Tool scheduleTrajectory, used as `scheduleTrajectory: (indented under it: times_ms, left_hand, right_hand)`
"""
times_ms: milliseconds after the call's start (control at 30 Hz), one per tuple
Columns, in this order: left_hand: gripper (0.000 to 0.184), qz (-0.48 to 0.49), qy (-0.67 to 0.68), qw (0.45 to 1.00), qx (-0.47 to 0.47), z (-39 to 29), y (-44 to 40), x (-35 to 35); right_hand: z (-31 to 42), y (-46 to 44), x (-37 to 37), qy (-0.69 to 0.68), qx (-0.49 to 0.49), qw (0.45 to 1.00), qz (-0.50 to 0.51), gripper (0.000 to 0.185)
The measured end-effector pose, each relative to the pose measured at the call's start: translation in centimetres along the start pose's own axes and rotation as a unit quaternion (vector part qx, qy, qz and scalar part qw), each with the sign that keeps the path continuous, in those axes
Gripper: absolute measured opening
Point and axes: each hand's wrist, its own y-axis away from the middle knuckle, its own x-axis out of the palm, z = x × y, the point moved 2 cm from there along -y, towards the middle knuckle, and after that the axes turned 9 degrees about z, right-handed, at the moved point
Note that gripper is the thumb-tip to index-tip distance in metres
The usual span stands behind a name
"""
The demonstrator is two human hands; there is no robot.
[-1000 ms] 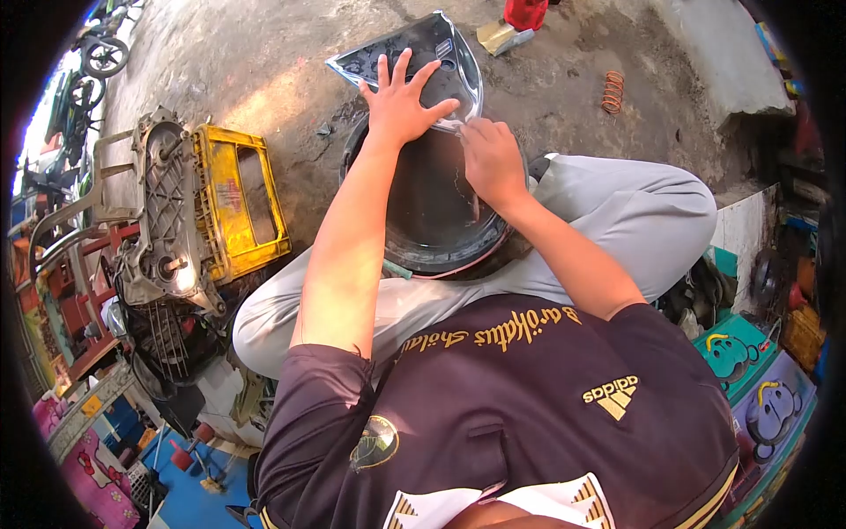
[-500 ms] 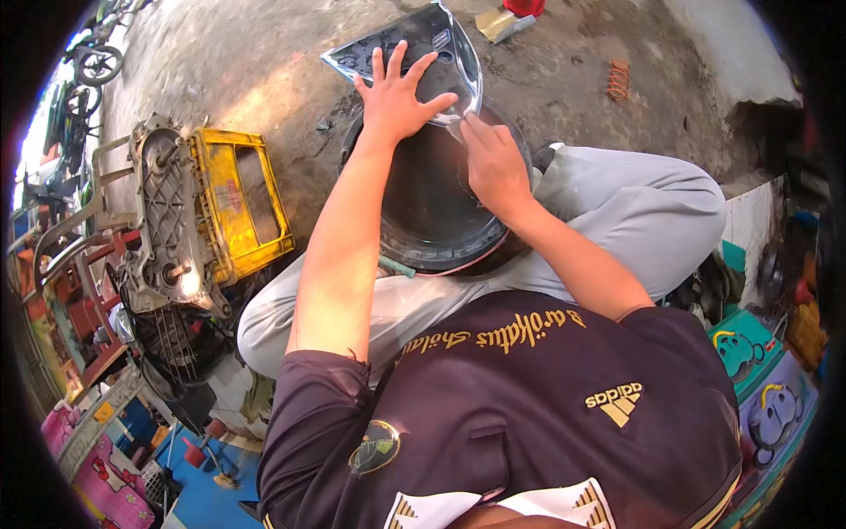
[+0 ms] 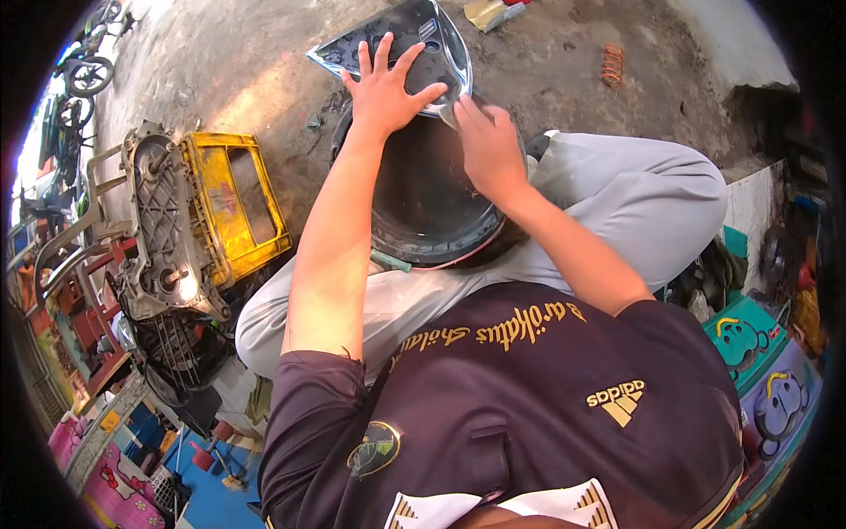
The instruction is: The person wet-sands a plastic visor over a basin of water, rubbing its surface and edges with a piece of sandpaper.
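A dark, wet, glossy panel with shiny clear edges [image 3: 405, 31] lies over the far rim of a round black basin [image 3: 438, 251]. The basin holds murky water and sits between my legs. My left hand [image 3: 385, 95] presses flat on the panel, fingers spread. At the panel's near right corner, my right hand [image 3: 490, 145] is closed, with a small greyish piece partly showing at its fingertips; what exactly it holds is hidden.
To the left stand a yellow crate [image 3: 236, 203] and a metal engine casing [image 3: 165, 220]. An orange coil spring [image 3: 612, 65] lies on the concrete at the far right. A gold and silver packet [image 3: 493, 12] is at the top. Parked motorcycles show at upper left.
The panel and both hands sit slightly farther left and higher in view. My right fingertips have shifted a little along the panel's corner. My left hand stays spread on the panel.
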Motion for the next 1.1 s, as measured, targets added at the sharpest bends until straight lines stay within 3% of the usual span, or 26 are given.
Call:
scheduleTrajectory:
  times_ms: [567,767,833,1100]
  left_hand:
    - [0.089,-0.015,-0.006,1.0,0.005,0.1,0.1,0.2]
    - [0.088,-0.021,-0.013,1.0,0.005,0.1,0.1,0.5]
    - [0.092,-0.028,-0.023,0.999,-0.002,0.3,0.0,0.8]
    - [0.093,-0.027,-0.009,1.0,0.0,0.4,0.1,0.8]
  right_hand:
    - [0.2,0.2,0.5,-0.035,-0.004,0.999,0.037,0.05]
    - [-0.2,0.4,1.3,0.012,-0.037,0.999,0.029,0.051]
    - [-0.9,-0.5,1.6,-0.052,-0.004,0.998,0.037,0.052]
    - [-1.0,0.4,1.3,-0.084,-0.016,0.996,0.021,0.053]
